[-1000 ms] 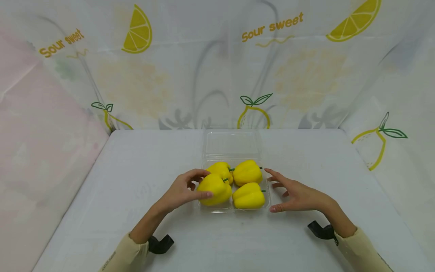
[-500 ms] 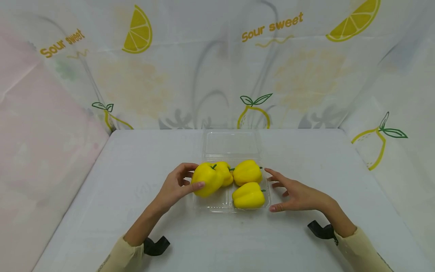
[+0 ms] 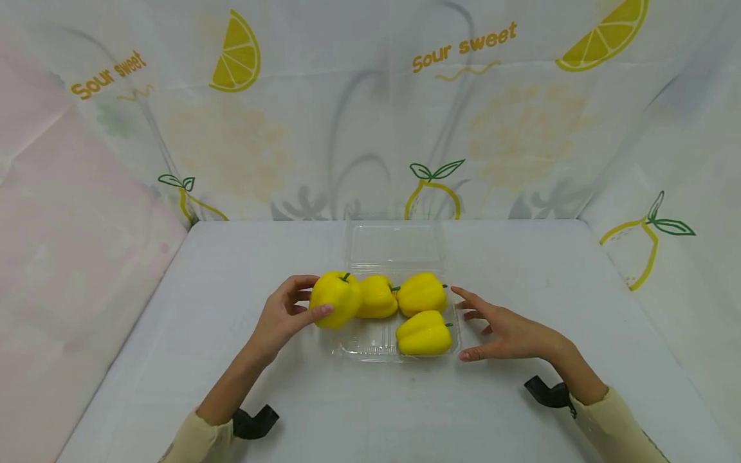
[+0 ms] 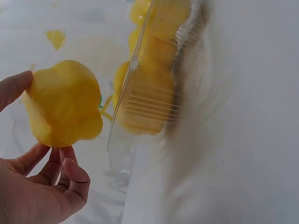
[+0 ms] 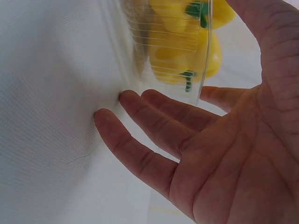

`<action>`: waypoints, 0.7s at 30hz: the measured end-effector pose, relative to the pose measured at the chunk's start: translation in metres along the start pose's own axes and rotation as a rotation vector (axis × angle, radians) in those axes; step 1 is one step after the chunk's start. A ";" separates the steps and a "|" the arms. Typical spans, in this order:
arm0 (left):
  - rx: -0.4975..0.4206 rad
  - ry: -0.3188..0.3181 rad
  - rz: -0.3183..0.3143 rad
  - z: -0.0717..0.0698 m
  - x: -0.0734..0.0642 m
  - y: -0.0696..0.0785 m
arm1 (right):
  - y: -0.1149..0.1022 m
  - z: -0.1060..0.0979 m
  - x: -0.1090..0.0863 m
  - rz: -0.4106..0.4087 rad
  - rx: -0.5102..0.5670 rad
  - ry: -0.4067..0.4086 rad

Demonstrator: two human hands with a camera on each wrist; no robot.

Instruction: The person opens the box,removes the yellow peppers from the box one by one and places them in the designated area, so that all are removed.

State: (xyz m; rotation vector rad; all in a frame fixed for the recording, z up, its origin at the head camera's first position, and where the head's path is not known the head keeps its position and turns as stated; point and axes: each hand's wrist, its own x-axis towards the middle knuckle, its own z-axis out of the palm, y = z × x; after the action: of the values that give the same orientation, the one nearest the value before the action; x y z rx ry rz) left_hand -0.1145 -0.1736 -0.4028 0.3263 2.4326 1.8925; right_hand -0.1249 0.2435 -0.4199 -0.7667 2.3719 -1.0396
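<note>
My left hand grips a yellow bell pepper with a green stem, thumb on one side and fingers on the other. In the left wrist view this bell pepper hangs beside the clear plastic box, apart from it. The open clear box holds three more yellow bell peppers: one back left, one back right, one front right. My right hand rests just right of the box, fingers spread and relaxed, holding nothing; in the right wrist view its fingertips touch the tabletop.
The box's clear lid lies folded back behind it. A white cloth covers the table. Lemon-printed fabric hangs behind and at the sides. A black strap piece sticks out at each wrist.
The left hand has lifted the front-left bell pepper out of its compartment and carried it left and slightly back. The right hand and the other bell peppers have stayed in place.
</note>
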 end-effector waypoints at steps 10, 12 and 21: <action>0.004 0.082 -0.055 -0.007 -0.006 -0.001 | 0.000 0.000 0.000 -0.001 0.000 0.001; 0.002 0.093 -0.054 -0.008 -0.006 -0.001 | 0.000 0.000 0.000 -0.002 0.001 0.000; -0.015 0.132 -0.070 -0.014 -0.006 -0.006 | 0.001 0.000 0.000 -0.004 0.001 0.003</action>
State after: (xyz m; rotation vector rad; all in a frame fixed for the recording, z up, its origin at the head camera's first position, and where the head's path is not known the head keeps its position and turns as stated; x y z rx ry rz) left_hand -0.1114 -0.1900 -0.4056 0.1178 2.4729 1.9616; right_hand -0.1251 0.2438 -0.4209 -0.7699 2.3727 -1.0442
